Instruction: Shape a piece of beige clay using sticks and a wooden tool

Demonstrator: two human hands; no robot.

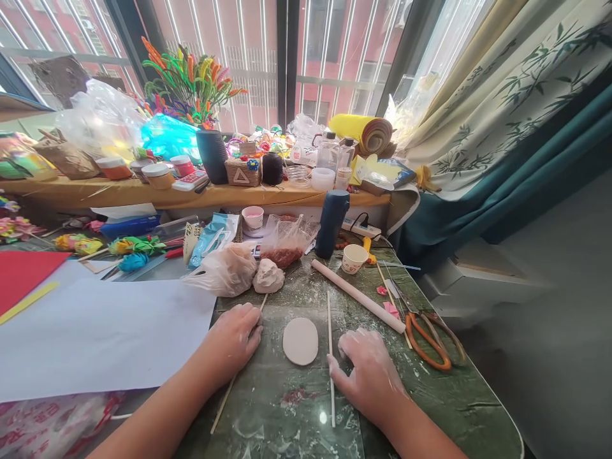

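A flat oval slab of pale clay [300,342] lies on a clear sheet [287,421] between my hands. My left hand [236,341] is closed over a thin wooden stick [224,408] to the left of the slab; the stick runs under my fingers and shows at both ends. To the right lies a second thin stick [329,325], touched on its side by the thumb of my right hand [368,370]. That hand's fingers are loosely bent, with the thumb apart from them. Beyond the slab sits a lump of clay [268,276]. A pale rolling pin [358,296] rests diagonally at the right.
Orange-handled scissors [433,344] lie near the table's right edge. A paper cup [355,259] and a dark blue cylinder [332,224] stand at the back. Plastic bags [229,268] and white paper [119,338] are on the left. Behind runs a crowded windowsill [191,199].
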